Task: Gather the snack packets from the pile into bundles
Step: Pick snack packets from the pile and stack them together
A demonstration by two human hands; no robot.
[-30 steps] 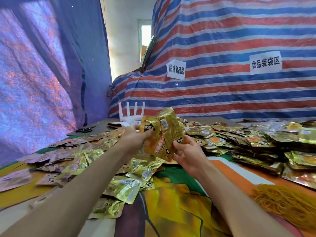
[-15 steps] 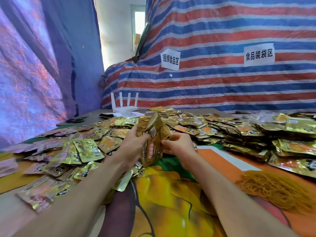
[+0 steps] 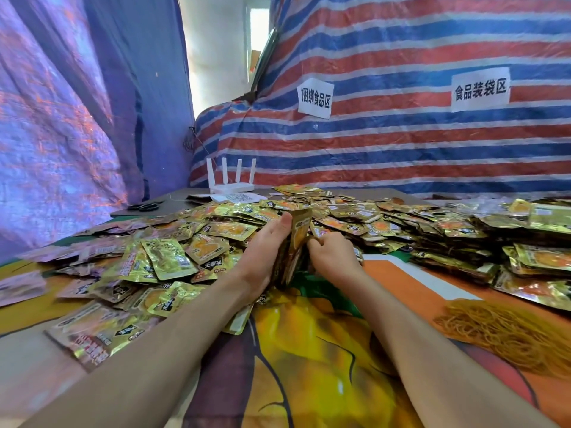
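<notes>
Nearest, a printed cloth covers the counter (image 3: 309,366), with a heap of yellow rubber bands (image 3: 509,338) toward its right edge. Past both forearms, near the counter's middle, a bundle of gold packets (image 3: 296,239) stands on end, its long axis upright and its top edge tipped slightly away. The left grip (image 3: 262,251) holds its left side, thumb stretched up along the packets; the right grip (image 3: 333,257) is curled, pinching the right side. Around and behind spreads the loose pile of packets (image 3: 185,248), lying flat at all angles, out to the left and right edges. At the far left corner are scissors (image 3: 143,206) and a white router (image 3: 231,180).
</notes>
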